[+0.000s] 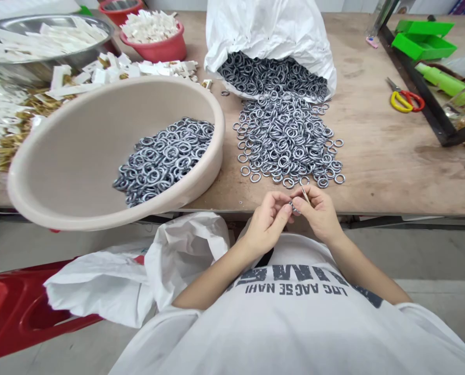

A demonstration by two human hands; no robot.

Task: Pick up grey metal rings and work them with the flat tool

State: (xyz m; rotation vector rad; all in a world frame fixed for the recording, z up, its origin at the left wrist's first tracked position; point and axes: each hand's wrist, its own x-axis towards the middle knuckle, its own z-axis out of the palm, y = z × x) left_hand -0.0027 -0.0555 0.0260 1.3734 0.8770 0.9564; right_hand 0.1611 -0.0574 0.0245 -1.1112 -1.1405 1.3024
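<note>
My left hand is closed in a pinch at the table's front edge, with small grey metal rings between its fingertips and those of my right hand. My right hand is closed too, its thumb against the rings. A thin pointed tool sticks up between its fingers; its kind is unclear. Just beyond both hands spreads a heap of grey rings. It spills from a white sack lying on its side. To the left, a large beige basin is tilted, with many similar rings gathered at its right side.
Red-and-yellow-handled scissors lie at the right, near a black metal frame and green trays. White strips fill a steel bowl at the back left, beside a red bowl. A white bag hangs over a red stool.
</note>
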